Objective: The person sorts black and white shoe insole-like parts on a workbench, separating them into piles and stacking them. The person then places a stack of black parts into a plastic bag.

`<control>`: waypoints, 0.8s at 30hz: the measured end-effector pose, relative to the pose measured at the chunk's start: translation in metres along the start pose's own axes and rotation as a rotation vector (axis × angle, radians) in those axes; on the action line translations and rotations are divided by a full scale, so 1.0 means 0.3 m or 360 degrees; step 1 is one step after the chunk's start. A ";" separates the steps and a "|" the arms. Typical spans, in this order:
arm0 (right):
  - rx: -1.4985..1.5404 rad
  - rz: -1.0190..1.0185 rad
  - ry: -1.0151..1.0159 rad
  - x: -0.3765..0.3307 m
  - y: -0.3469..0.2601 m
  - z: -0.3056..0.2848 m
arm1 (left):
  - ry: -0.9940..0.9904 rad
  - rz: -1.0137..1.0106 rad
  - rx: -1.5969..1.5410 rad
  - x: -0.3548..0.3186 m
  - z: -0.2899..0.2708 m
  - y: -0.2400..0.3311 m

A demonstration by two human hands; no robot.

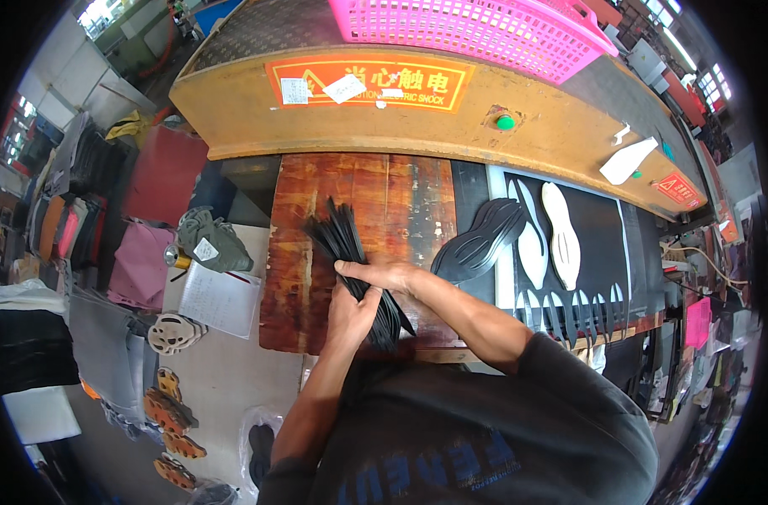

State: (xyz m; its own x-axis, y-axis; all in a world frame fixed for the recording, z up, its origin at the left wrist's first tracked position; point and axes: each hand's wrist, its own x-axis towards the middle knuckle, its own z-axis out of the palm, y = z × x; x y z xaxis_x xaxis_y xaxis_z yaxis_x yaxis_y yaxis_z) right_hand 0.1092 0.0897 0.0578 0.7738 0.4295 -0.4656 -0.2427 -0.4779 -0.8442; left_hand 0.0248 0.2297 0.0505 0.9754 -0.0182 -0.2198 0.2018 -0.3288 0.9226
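Two hands are clamped on one bundle of black strips (342, 233), which lies within their grasp rather than apart from either. Its long axis slants from the far left, where the ends fan out and blur, to the near right, by the front edge of the table (367, 181). The left hand (353, 316) is lower and wraps the bundle's middle from the left side; the right hand (386, 276) comes across from the right, just above it, with its thumb laid over the strips. Both are curled in, though most fingertips are hidden; whether the bundle touches the tabletop I cannot tell. To its right, nearer the right hand, lies a fanned stack of black sole shapes (485, 238), apart from the bundle. Beyond that are two pale sole shapes (563, 240) side by side. A yellow beam (350, 135) with a green button (506, 123) spans the far side, below a pink basket (476, 34); a sheet of paper (222, 301) lies off to the left.
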 end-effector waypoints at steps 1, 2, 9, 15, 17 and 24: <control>-0.0003 0.0034 -0.0077 -0.036 -0.003 -0.023 | -0.0065 0.0047 -0.0073 -0.020 -0.023 0.014; 0.0129 0.0231 -0.0283 -0.071 -0.002 -0.048 | -0.0127 0.0003 -0.0329 -0.036 -0.034 0.023; 0.0162 0.0484 -0.0087 -0.116 0.009 0.018 | -0.0269 -0.0245 -0.0539 -0.048 -0.047 -0.065; 0.0141 0.0068 -0.0080 -0.173 -0.088 -0.010 | -0.0053 0.0171 -0.0001 -0.081 -0.050 0.029; -0.0003 -0.0536 0.0161 -0.217 -0.152 -0.041 | 0.0209 0.0648 0.0223 -0.112 -0.078 0.110; -0.0230 -0.1312 0.0267 -0.280 -0.139 -0.135 | -0.0110 0.0934 -0.1171 -0.082 -0.237 0.195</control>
State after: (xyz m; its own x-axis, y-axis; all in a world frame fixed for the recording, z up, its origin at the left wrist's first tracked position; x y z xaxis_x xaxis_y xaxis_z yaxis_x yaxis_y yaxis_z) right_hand 0.0780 0.0426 0.1429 0.7493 0.5695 0.3381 0.5045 -0.1601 -0.8484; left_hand 0.0190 0.2781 0.1323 0.9363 -0.0552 0.3467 -0.2913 0.4289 0.8551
